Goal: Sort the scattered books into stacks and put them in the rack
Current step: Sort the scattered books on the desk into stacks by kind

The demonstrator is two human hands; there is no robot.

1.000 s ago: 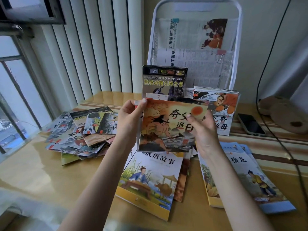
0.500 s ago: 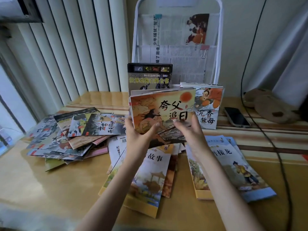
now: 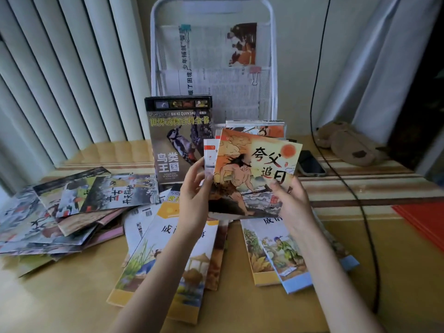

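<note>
Both hands hold up a small stack of thin orange picture books in front of the white wire rack. My left hand grips the stack's left edge and my right hand grips its lower right corner. A dark bird encyclopedia stands upright in the rack's lower tier, and more orange books stand beside it on the right. Loose books lie scattered at the left. Yellow idiom books and blue ones lie flat under my arms.
Newspapers fill the rack's upper pockets. A phone lies right of the rack, with a black cable running across the table. Brown slippers sit at the back right. Red paper lies at the right edge.
The held stack has risen and moved toward the rack, tilting right. My left hand shifted from the stack's lower edge to its left edge. The camera moved closer.
</note>
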